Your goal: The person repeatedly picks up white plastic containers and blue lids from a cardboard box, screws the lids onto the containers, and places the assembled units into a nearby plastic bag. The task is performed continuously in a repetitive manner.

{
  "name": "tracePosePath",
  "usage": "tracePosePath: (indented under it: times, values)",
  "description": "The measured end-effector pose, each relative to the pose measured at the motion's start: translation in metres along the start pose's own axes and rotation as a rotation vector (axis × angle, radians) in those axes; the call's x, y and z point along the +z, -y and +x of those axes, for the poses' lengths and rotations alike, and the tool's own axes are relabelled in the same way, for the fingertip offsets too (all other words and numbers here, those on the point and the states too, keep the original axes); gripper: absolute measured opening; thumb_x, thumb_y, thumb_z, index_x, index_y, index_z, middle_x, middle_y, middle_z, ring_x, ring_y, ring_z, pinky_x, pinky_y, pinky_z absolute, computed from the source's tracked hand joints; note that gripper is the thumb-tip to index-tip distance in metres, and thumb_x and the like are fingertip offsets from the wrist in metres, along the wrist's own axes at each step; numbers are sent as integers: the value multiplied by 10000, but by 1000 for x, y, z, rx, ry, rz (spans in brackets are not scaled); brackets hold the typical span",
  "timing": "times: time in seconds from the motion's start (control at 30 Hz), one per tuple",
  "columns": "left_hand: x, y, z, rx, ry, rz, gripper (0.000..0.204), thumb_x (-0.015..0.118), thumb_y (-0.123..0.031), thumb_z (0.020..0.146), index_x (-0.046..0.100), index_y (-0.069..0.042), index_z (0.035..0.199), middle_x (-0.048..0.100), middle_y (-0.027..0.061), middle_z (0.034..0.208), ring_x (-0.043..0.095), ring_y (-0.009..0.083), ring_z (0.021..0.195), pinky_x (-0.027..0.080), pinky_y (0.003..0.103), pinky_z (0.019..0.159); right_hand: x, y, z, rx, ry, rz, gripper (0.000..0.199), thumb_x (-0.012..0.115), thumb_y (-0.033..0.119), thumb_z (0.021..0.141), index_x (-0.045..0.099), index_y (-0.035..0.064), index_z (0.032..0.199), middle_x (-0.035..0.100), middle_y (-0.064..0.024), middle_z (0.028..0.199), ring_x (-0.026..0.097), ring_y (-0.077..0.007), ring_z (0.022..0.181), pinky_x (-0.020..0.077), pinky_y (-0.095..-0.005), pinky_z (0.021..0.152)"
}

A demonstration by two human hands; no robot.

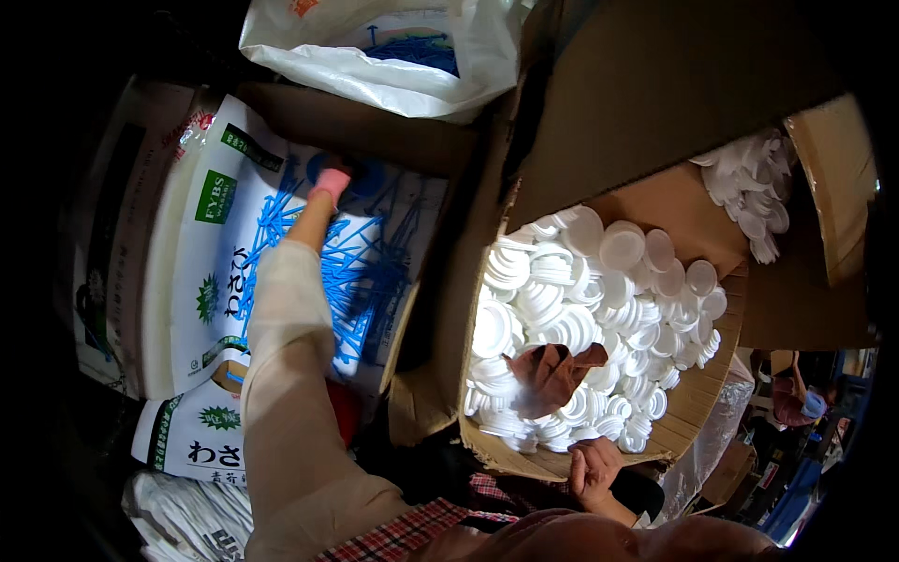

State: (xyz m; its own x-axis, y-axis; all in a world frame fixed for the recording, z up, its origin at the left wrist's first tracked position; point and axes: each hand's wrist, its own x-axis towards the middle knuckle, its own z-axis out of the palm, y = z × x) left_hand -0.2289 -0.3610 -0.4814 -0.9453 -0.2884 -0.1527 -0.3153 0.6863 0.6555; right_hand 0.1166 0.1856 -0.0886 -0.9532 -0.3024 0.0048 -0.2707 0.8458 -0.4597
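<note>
My left hand [331, 182], with pink covering on it, reaches into a box of thin blue plastic sticks [346, 272] at the left. Its fingers are lost in dark shadow at the far end of the sticks, so their grip is hidden. Next to them lies a round blue shape [367, 178], too dim to name. My right hand [595, 466] is closed over the near rim of a large cardboard box [698, 426]. Many white round plastic lids [613, 323] fill that box, some in stacks. On top of the lids rests a crumpled reddish-brown cloth [552, 377].
A white bag [393, 84] holding more blue sticks stands at the far side. Farther right, another pile of white lids [749, 183] shows beyond a raised cardboard flap [655, 103]. Printed white sacking [201, 244] lines the left box. Another person [796, 403] is at the far right.
</note>
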Motion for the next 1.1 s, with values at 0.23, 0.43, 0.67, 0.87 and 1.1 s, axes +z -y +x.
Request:
tracePosePath:
  times: [0.23, 0.43, 0.67, 0.87, 1.1]
  values:
    - [17, 13, 38, -250, 5, 375, 511, 643, -408, 777, 608, -236, 1257, 438, 160, 1410, 432, 326, 1285, 366, 470, 1048, 6, 10, -2, 78, 27, -50, 79, 619, 97, 748, 607, 38, 696, 535, -121, 660, 513, -313, 581, 378, -399, 524]
    - [-49, 111, -1, -149, -208, -256, 408, 654, -260, 855, 633, 29, 1142, 678, 144, 1080, 627, 249, 961, 479, 359, 833, -3, -15, 12, -48, 89, 22, 95, 641, 46, 755, 568, 45, 694, 510, -119, 656, 502, -316, 564, 358, -403, 498]
    - [-174, -241, -253, 377, -161, -934, 403, 674, -202, 853, 592, 30, 1172, 616, 125, 1149, 579, 207, 1024, 448, 312, 907, -10, 6, 1, 152, 13, 143, 235, 679, 95, 786, 615, 22, 1001, 620, -129, 988, 620, -271, 712, 492, -337, 635]
    - [-159, -376, -308, 765, 61, -426, 502, 675, -71, 763, 525, 13, 1235, 537, 156, 1274, 539, 304, 1153, 409, 343, 999, 2, 6, 41, -127, 156, 119, 808, 710, 11, 694, 359, 155, 1408, 323, -183, 1414, 539, -399, 1100, 504, -424, 852]
    - [-138, -456, -335, 356, 604, -751, 443, 577, -116, 800, 527, -30, 1232, 583, 79, 1125, 561, 178, 1039, 454, 283, 903, -17, -16, 66, -126, -160, 354, 260, 583, -66, 718, 615, 46, 949, 582, -142, 916, 610, -326, 877, 502, -395, 747]
